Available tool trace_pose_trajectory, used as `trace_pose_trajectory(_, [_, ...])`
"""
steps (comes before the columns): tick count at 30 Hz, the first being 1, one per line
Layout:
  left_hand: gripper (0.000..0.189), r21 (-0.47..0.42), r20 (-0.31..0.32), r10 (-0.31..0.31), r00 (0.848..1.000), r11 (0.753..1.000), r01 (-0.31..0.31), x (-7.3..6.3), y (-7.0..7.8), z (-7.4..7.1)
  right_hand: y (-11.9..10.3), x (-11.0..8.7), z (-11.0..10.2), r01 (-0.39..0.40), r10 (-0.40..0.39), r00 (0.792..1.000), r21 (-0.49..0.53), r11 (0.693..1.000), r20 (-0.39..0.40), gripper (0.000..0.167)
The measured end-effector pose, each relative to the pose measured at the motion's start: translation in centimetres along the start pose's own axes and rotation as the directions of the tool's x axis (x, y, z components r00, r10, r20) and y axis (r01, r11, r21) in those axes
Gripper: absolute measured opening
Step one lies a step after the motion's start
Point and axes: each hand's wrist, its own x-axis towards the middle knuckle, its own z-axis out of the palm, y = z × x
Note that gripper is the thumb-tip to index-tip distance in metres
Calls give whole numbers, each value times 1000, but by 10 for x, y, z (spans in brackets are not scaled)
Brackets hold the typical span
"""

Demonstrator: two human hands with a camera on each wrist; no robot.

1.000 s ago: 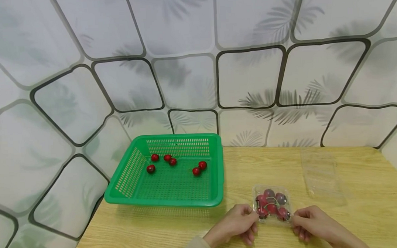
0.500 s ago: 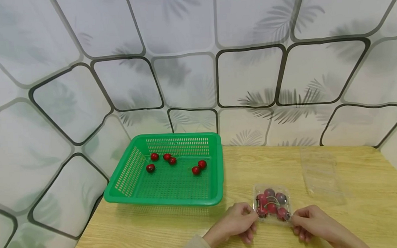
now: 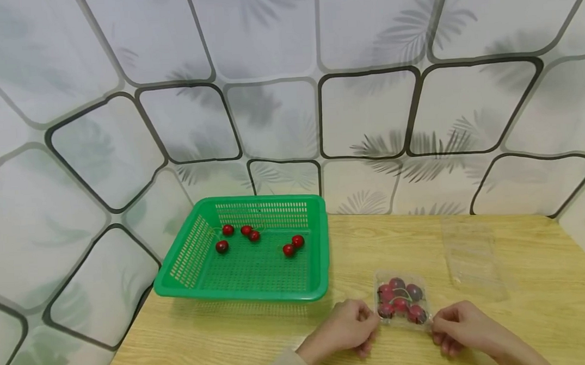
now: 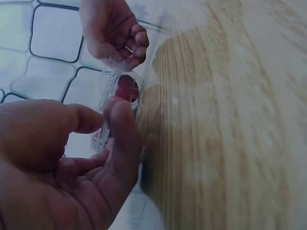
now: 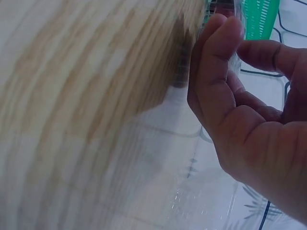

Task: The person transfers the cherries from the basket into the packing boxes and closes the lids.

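A clear plastic box (image 3: 403,323) with several dark red cherries (image 3: 400,306) and their green stems inside lies on the table, its lid down over them as far as I can see. My left hand (image 3: 346,326) pinches the near left corner of its rim between thumb and index finger. At the near right corner, my right hand (image 3: 460,327) pinches the rim the same way. In the left wrist view the rim runs between the left thumb and the curled index finger (image 4: 122,127). The right wrist view has the right hand (image 5: 240,91) against the box's edge.
To the left stands a green plastic basket (image 3: 243,298) with several cherries (image 3: 254,236) scattered in it. Flat clear plastic pieces (image 3: 472,259) lie at the right of the wooden table (image 3: 373,239). A patterned wall covering (image 3: 368,114) rises behind the table.
Both hands keep their places at the box's near corners, with barely visible finger shifts. Basket and cherries have not moved.
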Motion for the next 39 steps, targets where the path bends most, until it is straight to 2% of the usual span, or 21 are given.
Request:
trace_pose_trajectory(3, [25, 172, 2, 56, 998, 984, -55, -8, 2, -4, 1, -1, -2, 18, -18, 1000, 2, 1000, 21, 27])
trace_pose_trajectory(8, [20, 448, 21, 156, 988, 882, -148, -27, 8, -11, -1, -5, -7, 62, -65, 998, -106, 992, -26, 24])
trace_pose_trajectory(10, [19, 500, 39, 165, 986, 851, -162, -35, 13, -14, -5, -7, -10, 47, -63, 994, -173, 984, -92, 25])
trace_pose_trajectory(13, [19, 541, 68, 169, 983, 822, -179, -45, 22, -22, -13, -9, -10, 13, -66, 976, -247, 969, -208, 27])
trace_pose_trajectory(14, [19, 555, 81, 187, 979, 807, -200, -49, 25, -26, -16, -9, -9, 6, -78, 965, -276, 961, -250, 27])
trace_pose_trajectory(16, [18, 592, 117, 266, 957, 755, -282, -57, 28, -35, -19, -8, -6, 27, -144, 937, -344, 938, -319, 28])
trace_pose_trajectory(17, [18, 599, 137, 314, 939, 729, -331, -61, 29, -41, -19, -8, -3, 49, -187, 919, -372, 927, -346, 28])
trace_pose_trajectory(18, [17, 603, 151, 379, 913, 696, -389, -65, 30, -46, -18, -7, 0, 89, -252, 895, -406, 909, -367, 28])
trace_pose_trajectory(19, [15, 607, 160, 454, 876, 655, -450, -69, 30, -52, -17, -6, 2, 134, -323, 865, -444, 886, -383, 28])
trace_pose_trajectory(20, [14, 609, 164, 526, 835, 611, -505, -72, 29, -59, -16, -5, 5, 182, -399, 828, -485, 855, -394, 30])
trace_pose_trajectory(22, [10, 630, 146, 663, 735, 510, -586, -78, 26, -71, -12, -1, 11, 292, -555, 740, -562, 774, -380, 39])
trace_pose_trajectory(24, [8, 689, 93, 768, 633, 410, -598, -80, 23, -83, -8, 3, 15, 371, -699, 631, -660, 654, -338, 49])
trace_pose_trajectory(25, [10, 724, 63, 802, 594, 373, -580, -81, 22, -89, -6, 5, 17, 394, -750, 585, -701, 594, -308, 54])
trace_pose_trajectory(26, [14, 759, 34, 822, 568, 349, -550, -82, 20, -94, -5, 7, 18, 410, -794, 543, -739, 535, -274, 58])
trace_pose_trajectory(27, [19, 791, 7, 832, 554, 334, -512, -82, 18, -100, -4, 9, 20, 421, -825, 510, -766, 485, -242, 60])
trace_pose_trajectory(28, [23, 816, -15, 832, 555, 331, -474, -82, 16, -104, -3, 11, 21, 431, -849, 484, -786, 442, -212, 60])
trace_pose_trajectory(29, [27, 831, -32, 822, 569, 339, -442, -83, 14, -108, -3, 12, 22, 436, -866, 465, -803, 406, -185, 60])
trace_pose_trajectory(31, [31, 852, -59, 793, 606, 356, -383, -85, 9, -115, -2, 14, 23, 448, -884, 445, -820, 357, -142, 57])
trace_pose_trajectory(32, [31, 860, -64, 778, 625, 361, -361, -85, 7, -118, -2, 15, 24, 448, -887, 443, -825, 345, -130, 54])
trace_pose_trajectory(35, [28, 870, -72, 742, 667, 373, -321, -87, 2, -122, -1, 14, 26, 422, -878, 464, -843, 333, -114, 51])
trace_pose_trajectory(39, [23, 868, -77, 719, 691, 389, -308, -86, -2, -124, -3, 12, 28, 352, -844, 524, -875, 333, -110, 53])
